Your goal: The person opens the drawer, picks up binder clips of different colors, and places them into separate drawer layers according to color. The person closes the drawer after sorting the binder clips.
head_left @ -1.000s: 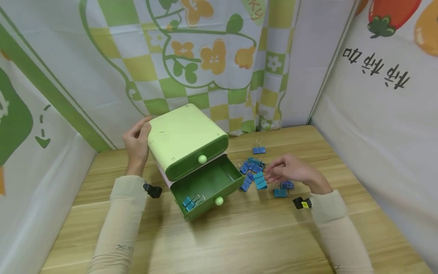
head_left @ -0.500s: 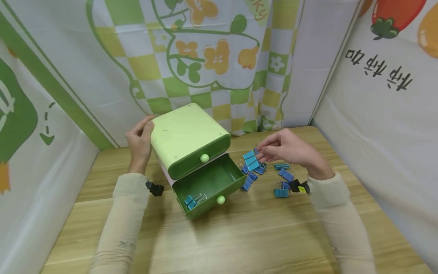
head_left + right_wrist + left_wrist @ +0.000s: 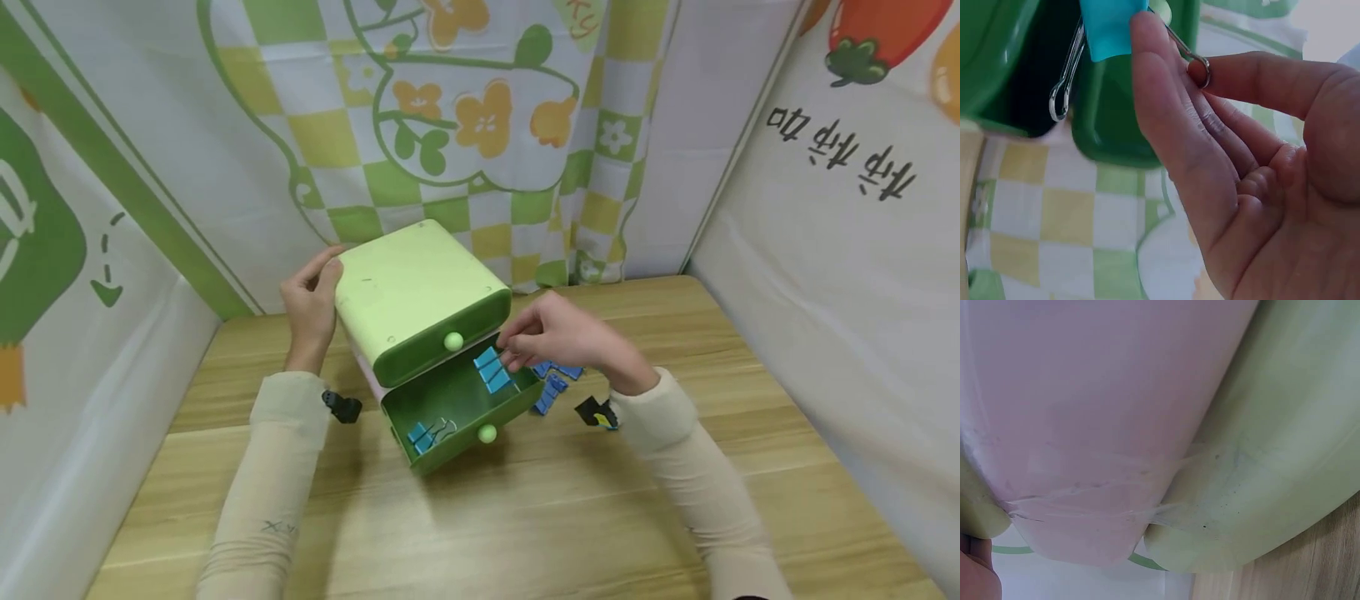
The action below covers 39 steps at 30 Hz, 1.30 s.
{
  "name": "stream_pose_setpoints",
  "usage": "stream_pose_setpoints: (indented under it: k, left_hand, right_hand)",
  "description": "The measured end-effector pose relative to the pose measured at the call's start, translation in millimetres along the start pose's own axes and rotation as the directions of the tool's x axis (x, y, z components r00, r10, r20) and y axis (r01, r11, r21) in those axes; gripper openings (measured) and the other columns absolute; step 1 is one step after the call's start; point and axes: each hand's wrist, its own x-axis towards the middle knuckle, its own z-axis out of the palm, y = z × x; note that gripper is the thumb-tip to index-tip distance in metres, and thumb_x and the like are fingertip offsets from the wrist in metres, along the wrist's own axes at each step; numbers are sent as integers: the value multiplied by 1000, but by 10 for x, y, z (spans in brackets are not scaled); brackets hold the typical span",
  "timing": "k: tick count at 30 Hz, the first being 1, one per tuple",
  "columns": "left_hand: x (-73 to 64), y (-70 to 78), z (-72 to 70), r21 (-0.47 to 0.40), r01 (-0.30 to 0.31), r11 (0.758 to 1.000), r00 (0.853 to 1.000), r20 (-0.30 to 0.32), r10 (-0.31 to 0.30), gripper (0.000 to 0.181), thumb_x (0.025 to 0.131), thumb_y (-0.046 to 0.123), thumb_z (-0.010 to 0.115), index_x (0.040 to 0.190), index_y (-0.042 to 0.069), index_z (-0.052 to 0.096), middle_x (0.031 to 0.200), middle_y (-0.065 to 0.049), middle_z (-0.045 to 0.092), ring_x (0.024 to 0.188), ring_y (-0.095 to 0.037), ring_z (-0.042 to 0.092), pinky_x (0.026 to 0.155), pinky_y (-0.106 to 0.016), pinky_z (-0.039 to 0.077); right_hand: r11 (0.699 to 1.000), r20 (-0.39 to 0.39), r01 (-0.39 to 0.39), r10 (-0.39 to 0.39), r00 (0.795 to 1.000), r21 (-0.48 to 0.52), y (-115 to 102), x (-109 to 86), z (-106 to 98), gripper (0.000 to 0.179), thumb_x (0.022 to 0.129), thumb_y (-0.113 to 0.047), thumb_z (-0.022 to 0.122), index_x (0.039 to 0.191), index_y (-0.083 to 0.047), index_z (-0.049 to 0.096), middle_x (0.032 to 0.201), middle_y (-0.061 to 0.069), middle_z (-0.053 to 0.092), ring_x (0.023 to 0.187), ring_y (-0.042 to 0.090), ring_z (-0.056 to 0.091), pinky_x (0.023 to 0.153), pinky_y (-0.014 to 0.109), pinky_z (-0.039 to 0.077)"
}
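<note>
My right hand (image 3: 558, 337) pinches a light-blue binder clip (image 3: 492, 371) over the open green drawer (image 3: 517, 404). In the right wrist view, thumb and fingertips hold one wire handle of the clip (image 3: 1111, 28); its other handle sticks out free. Another blue binder clip (image 3: 422, 437) lies at the drawer's near left end. My left hand (image 3: 311, 304) grips the back left corner of the small drawer cabinet (image 3: 420, 279), thumb at its side. The left wrist view shows the cabinet's pink tier (image 3: 1097, 425), with part of the left hand (image 3: 979, 578) at the lower left.
Darker blue binder clips (image 3: 551, 392) lie on the wooden table (image 3: 525, 517) right of the drawer, partly hidden by the right hand and wrist. The upper drawer, with a round knob (image 3: 453, 342), is closed. A patterned curtain (image 3: 480, 167) hangs behind the table.
My right hand has lifted the light-blue binder clip from the pile and carried it left over the open drawer. The left hand stays at the cabinet's corner; the head view has shifted slightly.
</note>
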Motion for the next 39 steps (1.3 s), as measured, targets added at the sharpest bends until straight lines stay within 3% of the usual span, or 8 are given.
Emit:
stream_pose_setpoints:
  k: [4, 10, 15, 19, 28, 36, 39]
  left_hand:
    - [-23, 85, 24, -8, -7, 1000, 1000, 5, 7, 35, 103, 18, 64, 127, -4, 74, 84, 15, 75, 58, -1, 57, 54, -14, 47]
    - [-30, 85, 21, 5, -8, 1000, 1000, 7, 8, 36, 103, 19, 63, 127, -5, 73, 75, 16, 71, 57, -1, 53, 52, -14, 44]
    - [17, -13, 0, 17, -6, 1000, 1000, 5, 6, 33, 103, 24, 65, 127, 4, 77, 87, 14, 76, 58, -2, 55, 53, -15, 46]
    - [8, -26, -8, 15, 7, 1000, 1000, -1, -7, 33, 103, 22, 65, 127, 3, 77, 99, 13, 77, 59, -1, 57, 54, -14, 47]
    - [-103, 248, 24, -9, 12, 1000, 1000, 12, -12, 36, 103, 16, 62, 129, -7, 72, 96, 12, 76, 57, 0, 54, 54, -14, 46]
    - [0, 14, 7, 5, 16, 1000, 1000, -7, -16, 35, 103, 22, 64, 128, 0, 75, 91, 16, 76, 57, 0, 56, 53, -14, 47]
    - [-24, 81, 17, 2, 11, 1000, 1000, -3, -11, 36, 103, 20, 63, 128, -3, 74, 88, 15, 76, 57, 0, 55, 53, -14, 46]
  right_hand:
    - [999, 39, 4, -2, 999, -52, -27, 117, 172, 22, 105, 0, 57, 114, 9, 75, 100, 17, 80, 92, 32, 80, 89, 48, 65]
    - [988, 111, 11, 6, 994, -153, -43, 218, 390, 22, 106, 0, 58, 116, 8, 75, 100, 13, 80, 86, 19, 79, 83, 34, 66]
    - [982, 142, 30, -3, 990, -184, -16, 269, 541, 21, 106, -2, 58, 114, 6, 76, 97, 11, 81, 83, 16, 79, 78, 29, 65]
    - [984, 167, 34, -4, 986, -174, 1, 300, 655, 22, 106, -1, 57, 114, 6, 76, 97, 11, 81, 83, 16, 79, 77, 28, 65]
    - [981, 183, 58, -24, 983, -187, 32, 366, 822, 24, 105, 1, 56, 108, 5, 79, 97, 13, 81, 79, 14, 78, 74, 26, 64]
    - [968, 174, 63, -20, 985, -242, 67, 386, 862, 24, 105, -2, 57, 106, 1, 81, 95, 8, 82, 81, 12, 78, 77, 27, 64]
    - [950, 173, 79, -27, 985, -303, 64, 376, 856, 22, 105, -6, 61, 105, -3, 83, 94, 4, 82, 82, 7, 76, 79, 27, 63]
